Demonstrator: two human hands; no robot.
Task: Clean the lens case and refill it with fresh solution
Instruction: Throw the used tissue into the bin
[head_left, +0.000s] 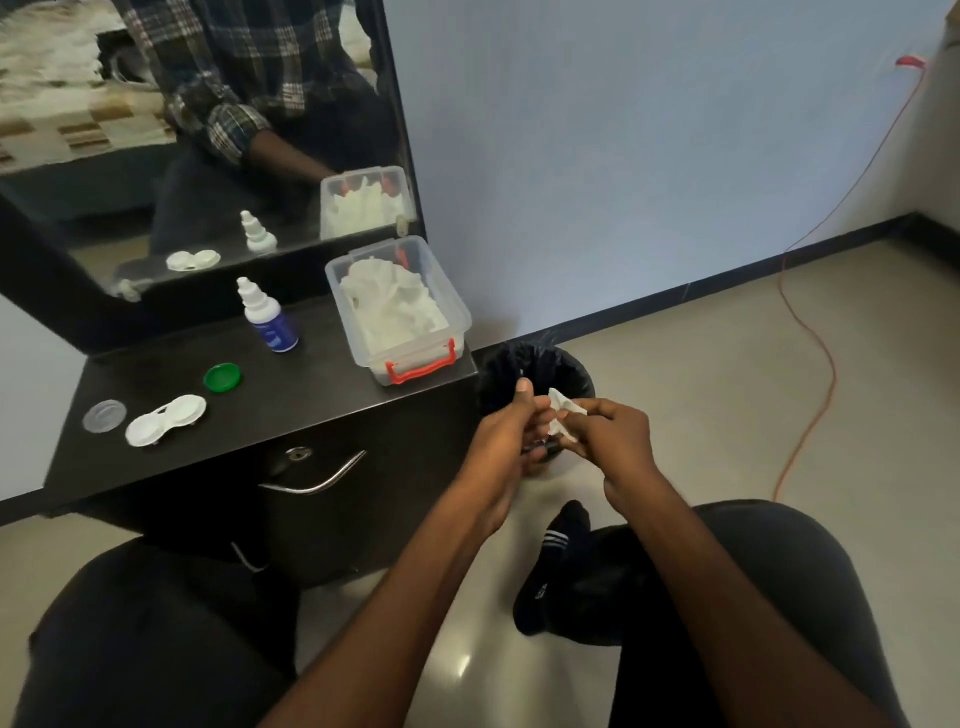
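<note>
Over the black bin (535, 371) at 3 o'clock of the dresser top (322, 400), a crumpled white tissue (563, 418) is pinched between the left hand (506, 431) and the right hand (610, 441), fingers curled on it. On the dresser top, well apart from both hands, the white lens case (165, 420) is seen uncapped, with 1 clear cap (104, 415) at its 9 o'clock, 1 green cap (222, 376) at 1 o'clock, and the solution bottle (267, 317) beyond. Wiping is judged finished; the tissue is to be dropped, then the bottle fetched for refilling.
</note>
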